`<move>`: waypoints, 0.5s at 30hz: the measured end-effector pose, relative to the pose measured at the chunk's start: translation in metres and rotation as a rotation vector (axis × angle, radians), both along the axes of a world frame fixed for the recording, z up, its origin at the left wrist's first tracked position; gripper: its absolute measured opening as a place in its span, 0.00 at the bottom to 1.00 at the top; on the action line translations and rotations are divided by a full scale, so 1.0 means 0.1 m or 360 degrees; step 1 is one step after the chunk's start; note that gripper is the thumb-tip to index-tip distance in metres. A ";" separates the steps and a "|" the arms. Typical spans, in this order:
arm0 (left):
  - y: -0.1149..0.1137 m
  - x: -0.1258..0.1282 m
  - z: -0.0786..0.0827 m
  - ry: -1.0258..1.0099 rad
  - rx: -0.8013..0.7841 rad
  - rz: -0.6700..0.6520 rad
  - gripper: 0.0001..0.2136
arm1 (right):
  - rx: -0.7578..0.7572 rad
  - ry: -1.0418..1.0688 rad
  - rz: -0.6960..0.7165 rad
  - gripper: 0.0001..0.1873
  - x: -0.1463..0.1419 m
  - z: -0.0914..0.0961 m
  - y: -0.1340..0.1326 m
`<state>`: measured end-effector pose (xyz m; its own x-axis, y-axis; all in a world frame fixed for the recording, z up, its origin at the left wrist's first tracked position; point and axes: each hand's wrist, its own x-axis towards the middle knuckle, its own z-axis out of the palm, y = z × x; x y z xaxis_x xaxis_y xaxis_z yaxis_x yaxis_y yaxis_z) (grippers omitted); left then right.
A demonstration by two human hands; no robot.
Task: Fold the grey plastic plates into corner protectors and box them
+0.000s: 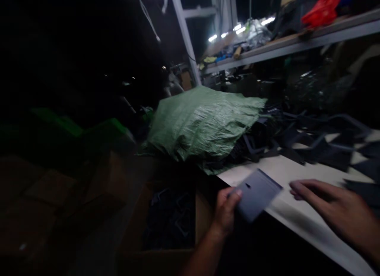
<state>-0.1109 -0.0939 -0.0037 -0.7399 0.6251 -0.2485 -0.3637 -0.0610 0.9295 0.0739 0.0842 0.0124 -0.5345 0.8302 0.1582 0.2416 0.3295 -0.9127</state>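
Note:
My left hand [225, 210] grips a flat grey rectangular piece [257, 194] by its left corner, just over the near edge of the pale worktable [285, 171]. My right hand [329, 206] rests palm down on the table to the right of the piece, fingers stretched toward it and slightly apart, holding nothing. The piece is blurred by motion.
A green woven sack [202, 123] lies over a heap at the table's left end. Dark cut pieces [320, 143] are strewn across the table behind. A cardboard box [170, 224] with dark pieces stands on the floor below. A cluttered shelf [285, 42] runs above.

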 end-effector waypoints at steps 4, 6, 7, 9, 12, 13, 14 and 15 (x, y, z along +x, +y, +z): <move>-0.03 0.02 -0.03 0.0283 0.0096 -0.0423 0.21 | -0.0966 0.0125 0.0549 0.30 -0.12 0.10 -0.38; -0.04 0.04 -0.05 0.0278 0.0064 -0.0718 0.18 | -0.1253 0.0392 0.0501 0.29 -0.19 0.03 -0.52; -0.05 0.05 -0.07 0.0243 0.0078 -0.0804 0.18 | -0.1298 0.0512 0.0503 0.27 -0.19 0.00 -0.58; -0.05 0.06 -0.09 0.0133 0.0205 -0.0788 0.18 | -0.1213 0.0613 0.0537 0.25 -0.14 -0.02 -0.67; 0.03 0.06 -0.11 -0.0145 0.0375 -0.0677 0.21 | -0.0768 0.0339 0.0700 0.19 -0.03 0.00 -0.77; 0.07 0.06 -0.10 -0.0296 0.0359 -0.0744 0.22 | -0.0604 0.0201 0.0781 0.18 0.00 -0.01 -0.78; 0.11 0.06 -0.10 -0.0463 0.0321 -0.0854 0.23 | -0.0471 0.0079 0.0850 0.17 0.02 -0.02 -0.80; 0.15 0.06 -0.09 -0.0622 0.0286 -0.0953 0.21 | -0.0387 -0.0011 0.0906 0.17 0.03 -0.04 -0.81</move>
